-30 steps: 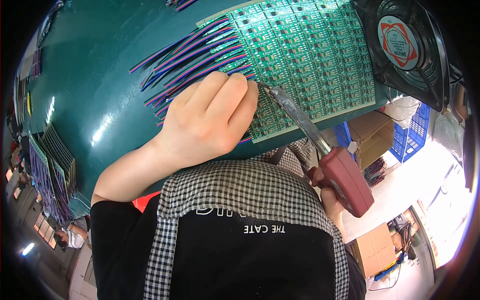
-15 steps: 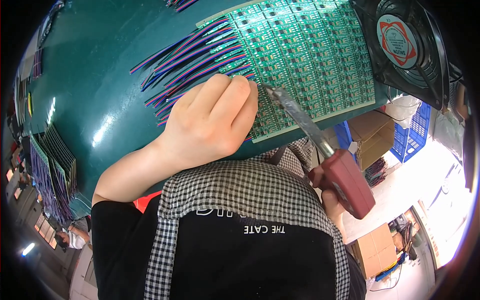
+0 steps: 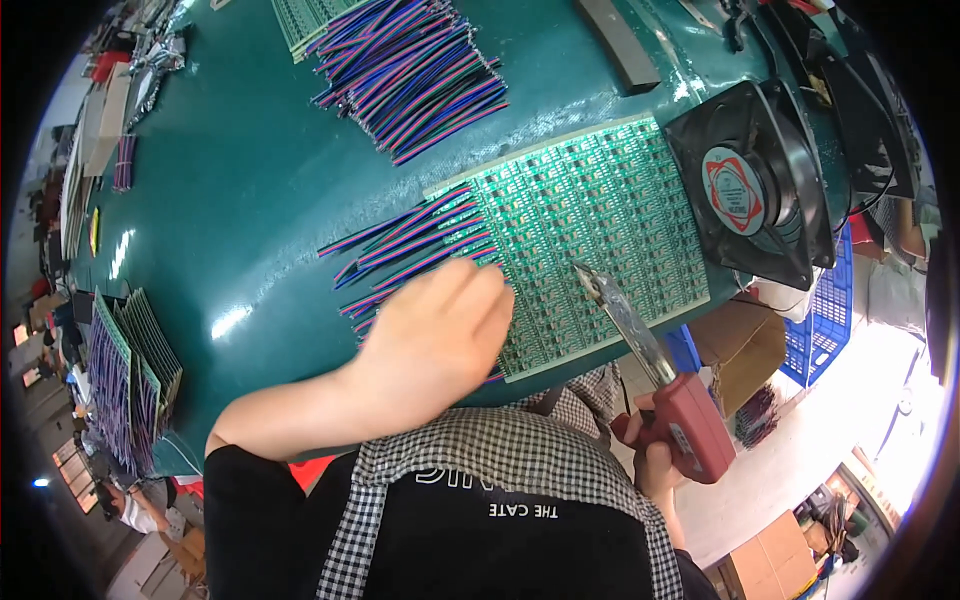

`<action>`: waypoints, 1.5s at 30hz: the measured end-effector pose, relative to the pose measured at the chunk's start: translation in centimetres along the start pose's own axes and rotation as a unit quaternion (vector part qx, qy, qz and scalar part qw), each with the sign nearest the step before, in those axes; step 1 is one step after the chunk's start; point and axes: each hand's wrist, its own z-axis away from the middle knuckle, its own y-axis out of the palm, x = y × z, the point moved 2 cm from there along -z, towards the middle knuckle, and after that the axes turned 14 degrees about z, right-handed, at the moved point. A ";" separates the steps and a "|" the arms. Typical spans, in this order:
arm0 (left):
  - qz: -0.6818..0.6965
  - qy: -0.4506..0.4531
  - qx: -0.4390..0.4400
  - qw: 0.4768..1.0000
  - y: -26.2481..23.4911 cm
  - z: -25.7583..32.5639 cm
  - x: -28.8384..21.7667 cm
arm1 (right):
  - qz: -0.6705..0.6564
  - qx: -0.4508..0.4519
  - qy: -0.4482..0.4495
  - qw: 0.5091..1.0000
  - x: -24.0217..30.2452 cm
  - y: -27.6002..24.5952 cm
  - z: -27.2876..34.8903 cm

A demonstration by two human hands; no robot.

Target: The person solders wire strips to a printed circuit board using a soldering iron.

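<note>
My left hand [image 3: 432,335] is closed over the near left edge of a green circuit board panel [image 3: 600,215]. Its fingertips are hidden from above, so what they pinch does not show. Beside it, several multicoloured wires [image 3: 425,238] stick out leftward from that edge of the panel. Below the panel's right part, my right hand [image 3: 655,458] is wrapped round the dark red handle of a soldering gun [image 3: 700,425]. The gun's metal barrel slants up and left, its tip above the middle of the panel; whether it touches, I cannot tell.
A black fan [image 3: 755,185] stands right of the panel. Beyond it lie a pile of loose wires [image 3: 420,75] and a grey bar [image 3: 618,45]. Wired panels [image 3: 135,375] stand at the table's left. A cardboard box [image 3: 745,350] and blue crate [image 3: 822,310] sit below the table's right edge.
The view has tilted up, bringing the wire pile and grey bar into sight. The soldering gun's tip has drawn away rightward from my left fingers. My left hand stays closed at the panel edge.
</note>
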 end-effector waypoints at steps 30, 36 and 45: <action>-0.119 0.158 -0.159 0.967 3.7 1.6 0.7 | 0.037 0.050 0.008 0.998 0.3 0.1 0.6; -0.078 0.081 -0.109 0.988 3.6 2.4 0.3 | 0.091 0.036 -0.040 0.994 -0.6 -1.0 1.1; -0.069 0.071 -0.106 0.989 3.3 2.1 0.1 | 0.238 0.039 -0.109 0.964 -2.9 -2.5 2.6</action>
